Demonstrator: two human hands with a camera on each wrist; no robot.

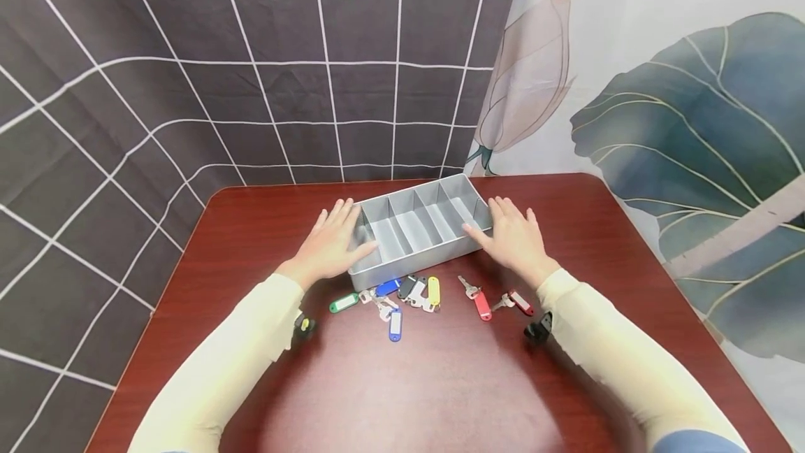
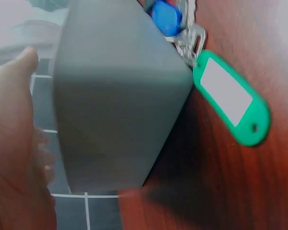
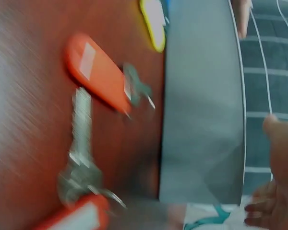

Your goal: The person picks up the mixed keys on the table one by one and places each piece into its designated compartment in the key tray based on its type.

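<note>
A grey metal tray (image 1: 418,259) with several compartments sits at a slant near the table's far edge. My left hand (image 1: 328,243) is at its left end, fingers extended and thumb over the front corner. At the right end is my right hand (image 1: 516,238), its fingers also straight. Both wrist views show the hands beside the tray's rim, not curled round it. In front of the tray lie keys with a green tag (image 2: 230,98), blue tags (image 1: 395,325), a black tag (image 1: 408,286) and a yellow tag (image 1: 434,291). Further right are two keys with red tags (image 1: 482,305).
The reddish-brown table (image 1: 402,383) runs toward me. A dark gridded cloth (image 1: 283,89) hangs behind and to the left; a white curtain (image 1: 604,40) with leaf prints hangs at the right. Black wrist devices (image 1: 539,329) sit under both forearms.
</note>
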